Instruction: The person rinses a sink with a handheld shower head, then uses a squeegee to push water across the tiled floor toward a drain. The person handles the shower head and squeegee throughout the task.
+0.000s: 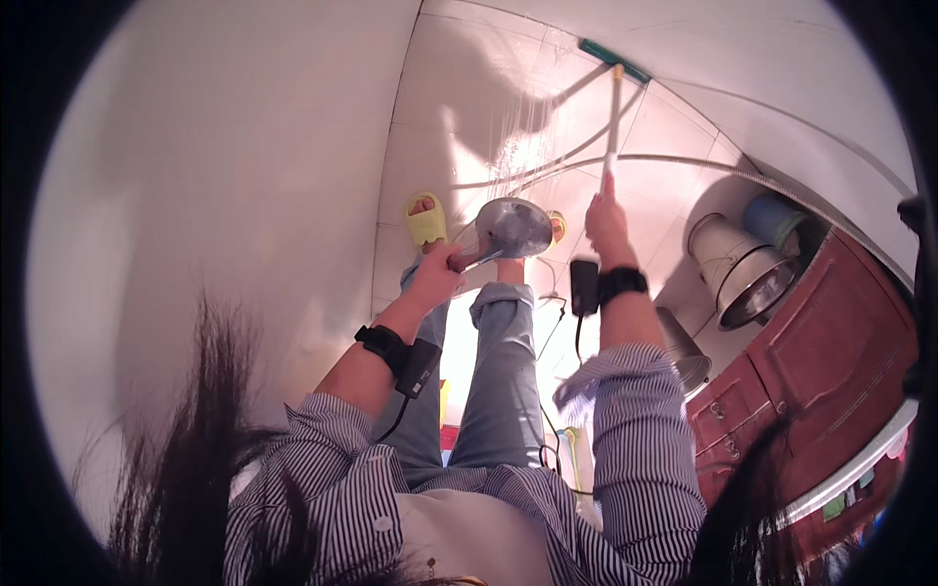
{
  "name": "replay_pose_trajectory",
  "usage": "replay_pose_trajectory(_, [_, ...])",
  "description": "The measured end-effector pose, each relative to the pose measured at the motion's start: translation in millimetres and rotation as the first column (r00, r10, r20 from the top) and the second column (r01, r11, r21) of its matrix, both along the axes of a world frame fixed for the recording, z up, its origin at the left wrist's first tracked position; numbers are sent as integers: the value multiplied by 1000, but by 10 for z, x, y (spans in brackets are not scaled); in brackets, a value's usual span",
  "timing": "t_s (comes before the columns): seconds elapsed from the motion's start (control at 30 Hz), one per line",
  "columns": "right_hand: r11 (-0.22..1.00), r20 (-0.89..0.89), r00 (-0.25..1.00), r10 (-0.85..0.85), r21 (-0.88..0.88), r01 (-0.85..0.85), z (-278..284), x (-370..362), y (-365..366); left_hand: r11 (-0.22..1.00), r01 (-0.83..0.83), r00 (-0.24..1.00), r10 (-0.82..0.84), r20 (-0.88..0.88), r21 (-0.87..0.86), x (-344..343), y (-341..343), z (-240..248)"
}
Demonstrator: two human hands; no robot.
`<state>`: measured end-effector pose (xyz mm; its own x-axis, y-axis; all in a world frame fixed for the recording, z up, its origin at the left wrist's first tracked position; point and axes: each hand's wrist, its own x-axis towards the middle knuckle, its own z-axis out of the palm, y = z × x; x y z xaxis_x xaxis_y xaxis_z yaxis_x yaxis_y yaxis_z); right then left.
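Observation:
My left hand (451,272) is closed round the handle of a grey shower head (513,227), held in front of my legs. Thin streams of water (528,137) spray from it toward the tiled floor. My right hand (608,227) grips the pale pole of a floor brush (614,122). Its narrow green head (598,51) rests low at the far wall; whether it has bristles or a rubber edge is too small to tell. A shower hose (684,159) curves behind the pole.
White walls rise on the left and far right. Metal buckets (711,244) and a blue container (772,220) lie at the right, beside a red-brown cabinet (831,327). Another metal bucket (684,356) stands nearer. My feet, in yellow slippers (427,223), are on wet tiles (469,78).

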<state>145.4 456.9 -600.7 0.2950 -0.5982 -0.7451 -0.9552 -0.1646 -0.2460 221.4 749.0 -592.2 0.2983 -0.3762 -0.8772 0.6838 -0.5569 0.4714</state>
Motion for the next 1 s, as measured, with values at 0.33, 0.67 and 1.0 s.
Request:
replay_pose_trajectory(0.33, [980,-176,970,166,143,-141,470,-1188,655,949,312,950,-312,1,-36,26,-603,172])
replay_pose_trajectory(0.67, [923,-255,947,195,374,-89,952,-1501,904,934,355,935,-355,-2,30,-39,-902,306])
replay_pose_trajectory(1.0, [995,79,996,47,78,-53,151,-458,-412,858,496,846,-512,150,129,-96,-972,239])
